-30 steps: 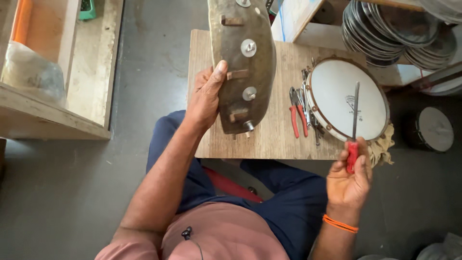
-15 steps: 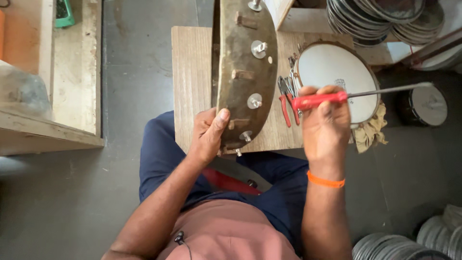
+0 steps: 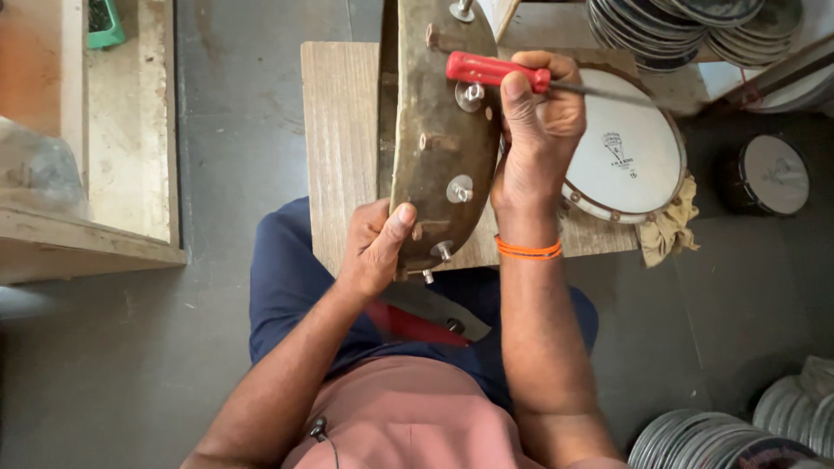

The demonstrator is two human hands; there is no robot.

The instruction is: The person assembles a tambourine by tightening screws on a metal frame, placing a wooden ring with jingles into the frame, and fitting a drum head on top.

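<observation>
My left hand (image 3: pixel 375 246) grips the near end of a curved, tarnished metal drum rim (image 3: pixel 439 130) that stands on edge over the wooden board (image 3: pixel 337 139). Bolts and lugs stick out of its outer face. My right hand (image 3: pixel 539 122) is shut on a red-handled screwdriver (image 3: pixel 495 72), held sideways close against the rim's right face, its shaft running right over a small white-headed drum (image 3: pixel 630 156). An orange band circles my right wrist.
A yellowish rag (image 3: pixel 667 230) lies under the white drum's edge. Stacks of round drum frames sit at the top right (image 3: pixel 686 26) and bottom right (image 3: pixel 712 439). A small dark drum (image 3: pixel 771 174) stands on the floor. Wooden shelving (image 3: pixel 113 174) runs along the left.
My right hand has carried the screwdriver from the board's right edge up and left to the rim's side. The rim has stayed upright in my left hand.
</observation>
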